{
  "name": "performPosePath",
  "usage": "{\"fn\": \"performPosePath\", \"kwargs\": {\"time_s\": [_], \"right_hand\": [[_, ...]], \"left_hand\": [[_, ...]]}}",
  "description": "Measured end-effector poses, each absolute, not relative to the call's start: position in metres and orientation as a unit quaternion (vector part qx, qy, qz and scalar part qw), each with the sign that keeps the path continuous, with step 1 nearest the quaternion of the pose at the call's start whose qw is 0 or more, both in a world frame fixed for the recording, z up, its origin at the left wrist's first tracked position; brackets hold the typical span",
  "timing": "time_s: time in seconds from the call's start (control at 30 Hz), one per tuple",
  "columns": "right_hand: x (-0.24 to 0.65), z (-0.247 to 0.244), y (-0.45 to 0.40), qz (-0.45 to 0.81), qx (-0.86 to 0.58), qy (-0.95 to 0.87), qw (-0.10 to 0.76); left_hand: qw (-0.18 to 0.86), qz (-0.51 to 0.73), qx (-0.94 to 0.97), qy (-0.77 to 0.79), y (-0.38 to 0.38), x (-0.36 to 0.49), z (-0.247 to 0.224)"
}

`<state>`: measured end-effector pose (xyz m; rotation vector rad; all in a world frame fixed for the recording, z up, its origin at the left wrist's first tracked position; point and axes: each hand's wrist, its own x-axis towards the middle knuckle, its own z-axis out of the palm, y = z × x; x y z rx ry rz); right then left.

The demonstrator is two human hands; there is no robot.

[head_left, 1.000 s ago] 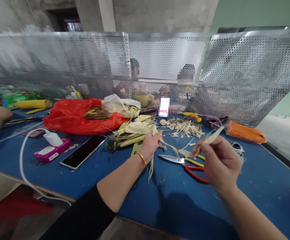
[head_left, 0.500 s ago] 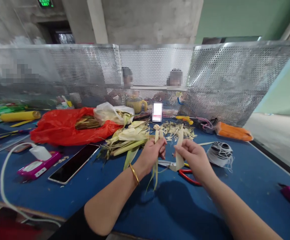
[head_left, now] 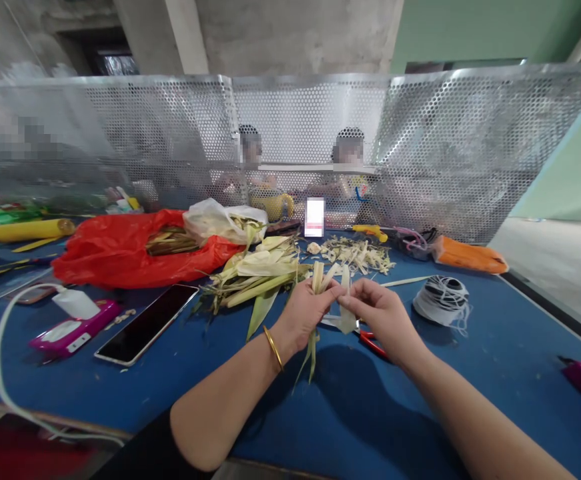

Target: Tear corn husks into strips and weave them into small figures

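My left hand [head_left: 306, 312] is closed around a small bunch of corn husk strips [head_left: 317, 272], whose thin ends hang below my wrist. A single pale corn husk strip [head_left: 347, 323] is pinched between the thumb and fingers of my right hand [head_left: 380, 310]. The fingertips of both hands nearly meet; whether they touch the same strip I cannot tell. Beneath the right hand lie scissors [head_left: 371, 344] with red handles, partly covered by the hand and the husk. A heap of corn husks [head_left: 265, 268] rests just beyond my left hand.
Husk scraps [head_left: 363, 257] lie behind the hands. White string [head_left: 440, 300] and an orange packet [head_left: 470, 255] sit on the right. On the left are a phone [head_left: 147, 325], a purple tool [head_left: 77, 330] with a white cable, and a red bag [head_left: 105, 253]. A perforated metal screen [head_left: 300, 107] stands behind, with people beyond.
My right hand has moved left with its husk strip, up to my left hand. The strips in my left hand now fan out above the fingers. The view has tilted slightly down.
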<state>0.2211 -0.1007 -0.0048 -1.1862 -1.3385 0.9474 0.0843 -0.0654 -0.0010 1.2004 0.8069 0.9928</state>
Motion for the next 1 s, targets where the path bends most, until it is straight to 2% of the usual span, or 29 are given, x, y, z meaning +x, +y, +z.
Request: {"fn": "performPosePath", "kwargs": {"time_s": [0.37, 0.73, 0.9, 1.0], "right_hand": [[0.221, -0.002, -0.103, 0.537, -0.447, -0.438, 0.565], [0.221, -0.003, -0.102, 0.455, -0.463, -0.448, 0.615], [0.221, 0.003, -0.104, 0.409, -0.446, -0.52, 0.603], [0.228, 0.013, -0.105, 0.439, -0.404, -0.563, 0.572]], "left_hand": [[0.659, 0.427, 0.524, 0.329, -0.065, 0.085, -0.003], [0.653, 0.451, 0.511, 0.331, -0.066, 0.086, 0.001], [0.641, 0.481, 0.479, 0.357, -0.06, 0.084, -0.002], [0.63, 0.511, 0.445, 0.381, -0.053, 0.083, -0.003]]}}
